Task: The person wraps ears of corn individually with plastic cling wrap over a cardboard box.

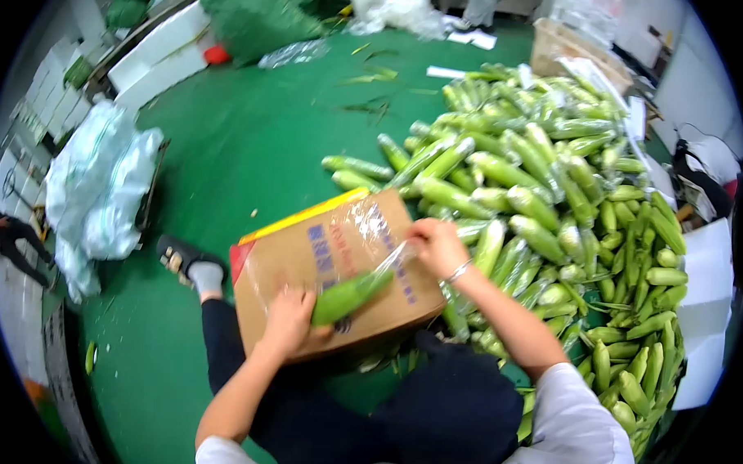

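Head view, person seated on green floor (252, 146), cardboard box (305, 262) resting across the lap

Left hand (288, 321): fingers curled around the near end of one corn cob (349, 295), gripping it against the box top. Cob lies tilted on the box, tip pointing far-right, partly under clear film (371, 232)

Right hand (438, 247): at the box's far-right corner, fingers drawn together and pinching the film edge; film stretched from this hand over the cob. Bracelet (458, 272) on the right wrist

Film covers much of the box top, glare on it; blue print on the box shows through, not legible. Yellow and red edge along the box's far-left side

Corn pile (553, 197): large heap of green-husked cobs to the right, running from far to near, touching the box's right side

Left leg stretched out to the left, grey sock and dark sandal (182, 258)

Left of scene: white plastic bags (103, 190) heaped. Far left: white foam boxes (157, 53). Far centre: green net sack (256, 15), loose husk leaves (377, 73) on the floor. Right edge: white sheets (705, 301)
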The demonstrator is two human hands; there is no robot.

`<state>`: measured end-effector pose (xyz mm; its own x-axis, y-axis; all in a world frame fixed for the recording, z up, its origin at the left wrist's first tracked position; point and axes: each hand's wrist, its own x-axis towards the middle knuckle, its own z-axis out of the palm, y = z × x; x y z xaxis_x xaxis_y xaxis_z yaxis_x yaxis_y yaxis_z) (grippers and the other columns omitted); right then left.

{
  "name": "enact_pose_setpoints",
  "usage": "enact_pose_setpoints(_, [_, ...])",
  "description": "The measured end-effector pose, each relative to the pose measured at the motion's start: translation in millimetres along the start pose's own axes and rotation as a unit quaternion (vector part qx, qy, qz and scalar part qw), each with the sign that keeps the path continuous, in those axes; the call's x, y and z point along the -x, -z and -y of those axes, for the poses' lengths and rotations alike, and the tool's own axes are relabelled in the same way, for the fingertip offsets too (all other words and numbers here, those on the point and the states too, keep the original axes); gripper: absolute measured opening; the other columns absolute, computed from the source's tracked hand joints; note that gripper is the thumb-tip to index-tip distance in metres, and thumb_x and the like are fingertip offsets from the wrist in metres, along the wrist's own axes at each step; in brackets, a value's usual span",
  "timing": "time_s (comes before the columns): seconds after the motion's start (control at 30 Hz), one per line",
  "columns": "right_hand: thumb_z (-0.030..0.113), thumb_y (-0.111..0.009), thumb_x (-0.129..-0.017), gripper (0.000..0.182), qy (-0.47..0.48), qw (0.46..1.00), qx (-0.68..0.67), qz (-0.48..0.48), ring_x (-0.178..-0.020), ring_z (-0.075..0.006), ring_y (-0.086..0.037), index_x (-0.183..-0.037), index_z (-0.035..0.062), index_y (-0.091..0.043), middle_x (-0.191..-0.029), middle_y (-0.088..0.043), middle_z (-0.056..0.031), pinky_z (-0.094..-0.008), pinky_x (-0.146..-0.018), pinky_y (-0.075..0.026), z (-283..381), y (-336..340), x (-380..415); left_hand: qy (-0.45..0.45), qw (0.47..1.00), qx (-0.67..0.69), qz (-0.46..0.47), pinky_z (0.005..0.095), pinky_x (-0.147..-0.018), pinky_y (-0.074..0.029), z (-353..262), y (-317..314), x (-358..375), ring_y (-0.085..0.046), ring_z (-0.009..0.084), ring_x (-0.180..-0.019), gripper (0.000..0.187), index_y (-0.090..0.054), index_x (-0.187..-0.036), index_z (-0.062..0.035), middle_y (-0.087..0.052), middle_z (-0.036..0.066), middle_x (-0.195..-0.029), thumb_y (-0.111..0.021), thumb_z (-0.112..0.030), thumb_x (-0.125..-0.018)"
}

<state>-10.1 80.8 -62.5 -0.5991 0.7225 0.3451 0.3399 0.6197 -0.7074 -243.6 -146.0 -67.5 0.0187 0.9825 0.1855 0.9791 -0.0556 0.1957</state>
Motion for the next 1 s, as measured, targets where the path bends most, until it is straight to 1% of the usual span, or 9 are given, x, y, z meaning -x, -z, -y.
enact_pose_setpoints(0.1, [0.008, -0.063, -0.079, 0.015, -0.081, 0.995, 0.013, 0.049, -0.080, -0.0341, -0.065, -0.092, 0.0026, -0.068, -0.083, -0.066, -0.0189, -0.0412, -0.074, -0.052, 23, -40, 15, 0.010, 0.995, 0.053, 0.085, 0.0469, -0.070, -0.051, -30, 3, 9, -0.063, 0.0390, -0.078, 0.057, -0.061, -0.096, -0.0013, -0.061, 0.020, -0.082, -0.082, -0.043, -0.063])
enact_pose_setpoints(0.23, [0.022, -0.055, -0.091, 0.023, 0.167, 0.984, -0.033, 0.060, -0.094, -0.0342, -0.057, -0.101, 0.0019, -0.061, -0.100, -0.058, -0.0186, -0.0413, -0.083, -0.047, 58, -69, 81, 0.105, 0.971, 0.125, 0.175, 0.0436, -0.065, -0.051, -23, 19, 16, -0.061, 0.0400, -0.072, 0.060, -0.062, -0.091, -0.0016, -0.061, 0.020, -0.078, -0.084, -0.049, -0.062])
enact_pose_setpoints(0.33, [0.028, -0.053, -0.093, 0.031, 0.143, 0.971, 0.090, 0.171, -0.104, -0.0340, -0.051, -0.105, 0.0008, -0.057, -0.109, -0.053, -0.0191, -0.0401, -0.090, -0.043, 53, -77, 60, 0.256, 0.951, 0.164, 0.052, 0.0426, -0.067, -0.049, -3, 9, 21, -0.059, 0.0409, -0.075, 0.058, -0.057, -0.092, 0.0017, -0.060, 0.021, -0.083, -0.085, -0.042, -0.064])
enact_pose_setpoints(0.5, [0.028, -0.052, -0.093, 0.030, 0.129, 0.963, 0.192, 0.137, -0.100, -0.0344, -0.052, -0.104, 0.0008, -0.059, -0.106, -0.055, -0.0185, -0.0425, -0.093, -0.042, 36, -146, -39, 0.212, 0.974, 0.043, -0.062, 0.0432, -0.076, -0.046, 20, -3, 19, -0.055, 0.0379, -0.088, 0.064, -0.051, -0.100, 0.0035, -0.053, 0.021, -0.098, -0.083, -0.040, -0.066])
enact_pose_setpoints(0.63, [0.034, -0.045, -0.097, 0.045, 0.097, 0.822, 0.079, 0.556, -0.120, -0.0383, -0.049, -0.121, -0.0025, -0.056, -0.126, -0.053, -0.0231, -0.0437, -0.098, -0.041, 82, -161, -96, 0.065, 0.986, -0.072, -0.137, 0.0450, -0.074, -0.045, 16, 3, -1, -0.055, 0.0369, -0.088, 0.073, -0.053, -0.105, 0.0014, -0.054, 0.017, -0.098, -0.086, -0.044, -0.058])
enact_pose_setpoints(0.77, [0.039, -0.037, -0.100, 0.053, 0.032, 0.788, -0.073, 0.611, -0.129, -0.0383, -0.042, -0.129, -0.0040, -0.050, -0.139, -0.044, -0.0259, -0.0438, -0.105, -0.036, 48, -196, -81, 0.117, 0.992, -0.041, -0.015, 0.0403, -0.074, -0.051, 42, -19, -1, -0.061, 0.0363, -0.087, 0.076, -0.056, -0.111, 0.0013, -0.062, 0.017, -0.099, -0.086, -0.046, -0.059])
enact_pose_setpoints(0.83, [0.034, -0.036, -0.100, 0.048, 0.227, 0.809, -0.094, 0.534, -0.105, -0.0379, -0.058, -0.109, -0.0060, -0.062, -0.111, -0.063, -0.0256, -0.0442, -0.094, -0.042, 35, -197, -65, 0.088, 0.995, 0.036, -0.022, 0.0413, -0.062, -0.053, 21, -14, 2, -0.066, 0.0336, -0.071, 0.080, -0.061, -0.109, 0.0011, -0.066, 0.018, -0.085, -0.081, -0.059, -0.060])
enact_pose_setpoints(0.9, [0.037, -0.038, -0.099, 0.048, 0.320, 0.770, 0.060, 0.550, -0.128, -0.0326, -0.043, -0.124, -0.0012, -0.054, -0.137, -0.048, -0.0212, -0.0436, -0.102, -0.037, 43, -192, -50, 0.133, 0.978, 0.158, 0.018, 0.0414, -0.057, -0.053, -2, -15, 10, -0.065, 0.0347, -0.061, 0.059, -0.068, -0.089, 0.0032, -0.066, 0.019, -0.070, -0.078, -0.052, -0.070])
enact_pose_setpoints(1.0, [0.050, -0.046, -0.093, 0.072, 0.254, 0.836, 0.120, 0.472, -0.139, -0.0321, -0.030, -0.143, 0.0000, -0.033, -0.148, -0.035, -0.0178, -0.0450, -0.112, -0.026, 66, -140, -9, 0.298, 0.791, 0.525, 0.096, 0.0423, -0.085, -0.047, -66, -2, 34, -0.058, 0.0299, -0.095, 0.053, -0.054, -0.124, -0.0004, -0.062, 0.018, -0.106, -0.067, -0.034, -0.085])
